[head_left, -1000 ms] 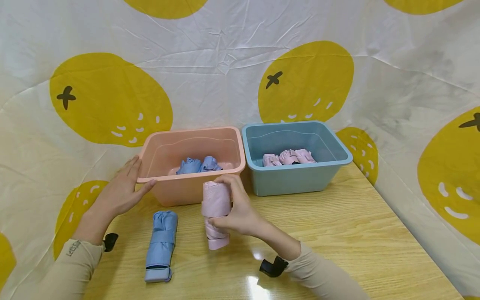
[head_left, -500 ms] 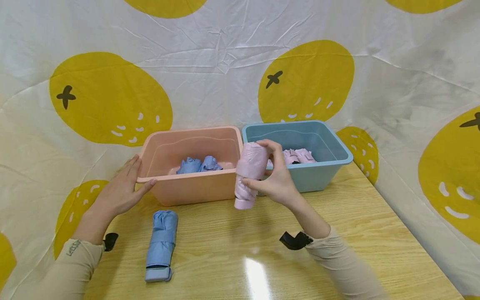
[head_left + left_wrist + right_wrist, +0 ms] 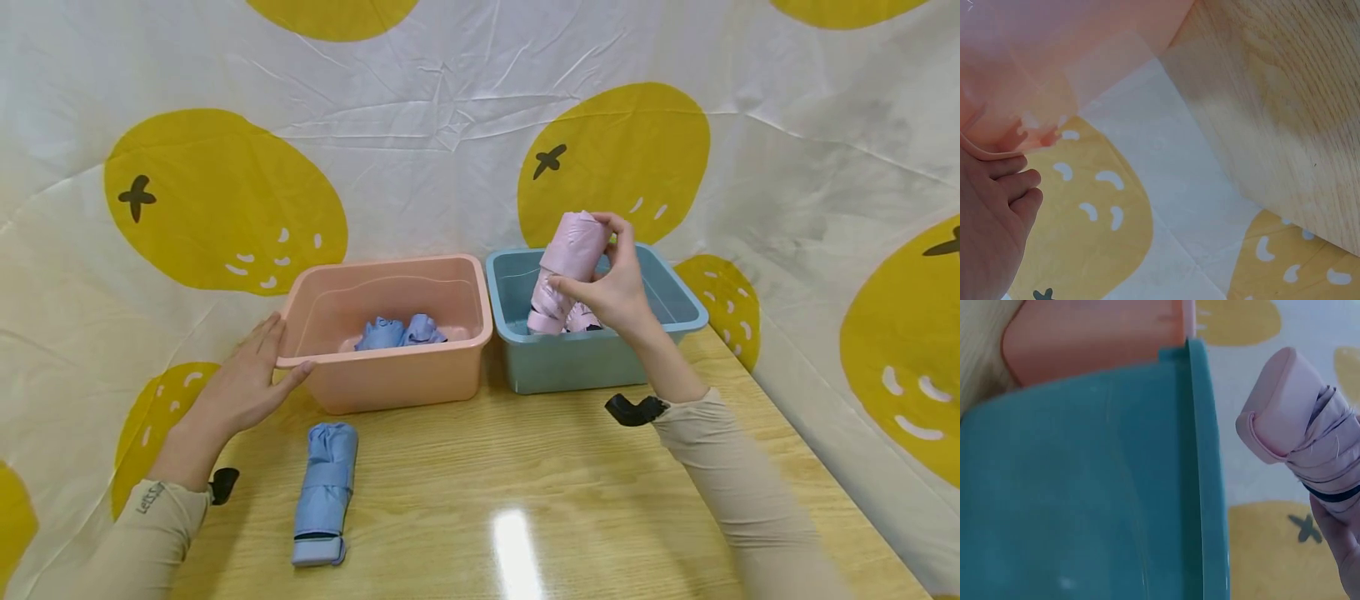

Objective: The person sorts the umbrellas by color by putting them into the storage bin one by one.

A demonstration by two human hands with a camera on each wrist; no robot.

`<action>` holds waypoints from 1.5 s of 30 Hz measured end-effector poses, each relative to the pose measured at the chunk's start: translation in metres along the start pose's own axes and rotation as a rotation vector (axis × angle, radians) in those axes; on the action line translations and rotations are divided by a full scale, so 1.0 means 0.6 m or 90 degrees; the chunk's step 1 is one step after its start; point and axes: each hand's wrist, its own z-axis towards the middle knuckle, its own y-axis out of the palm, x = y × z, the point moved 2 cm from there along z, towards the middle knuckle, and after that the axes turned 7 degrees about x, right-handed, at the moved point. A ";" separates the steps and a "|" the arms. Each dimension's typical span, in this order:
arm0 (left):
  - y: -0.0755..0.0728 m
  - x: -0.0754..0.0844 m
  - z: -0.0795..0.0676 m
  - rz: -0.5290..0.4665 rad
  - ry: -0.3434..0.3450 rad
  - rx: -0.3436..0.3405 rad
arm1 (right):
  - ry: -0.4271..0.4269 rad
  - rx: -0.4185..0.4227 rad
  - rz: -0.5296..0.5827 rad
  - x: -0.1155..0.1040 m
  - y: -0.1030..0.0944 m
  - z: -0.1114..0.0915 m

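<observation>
A folded pink umbrella (image 3: 572, 258) is gripped between the thumb and fingers of my right hand (image 3: 621, 279), tilted over the blue bin (image 3: 585, 358). Its flat pink handle (image 3: 1285, 403) points down and left in the head view. Behind it, pink umbrellas (image 3: 582, 317) lie in the blue bin, partly hidden. My left hand (image 3: 243, 383) rests at the left corner of the salmon-pink bin (image 3: 397, 379), fingers along its side and thumb by the front rim. Two blue umbrellas (image 3: 381, 333) lie inside that bin. A folded blue umbrella (image 3: 326, 492) lies on the table in front.
The bins stand side by side at the back of a wooden table (image 3: 450, 483). A white curtain (image 3: 420, 183) with yellow fruit shapes hangs behind and at both sides. The table's right edge slants toward the near right corner.
My right hand has carried the pink umbrella up and to the right, from before the salmon-pink bin to over the blue one. My left hand has stayed in place.
</observation>
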 end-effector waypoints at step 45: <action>0.003 -0.002 0.003 0.004 -0.003 -0.002 | 0.252 -0.551 -0.360 0.212 0.121 0.087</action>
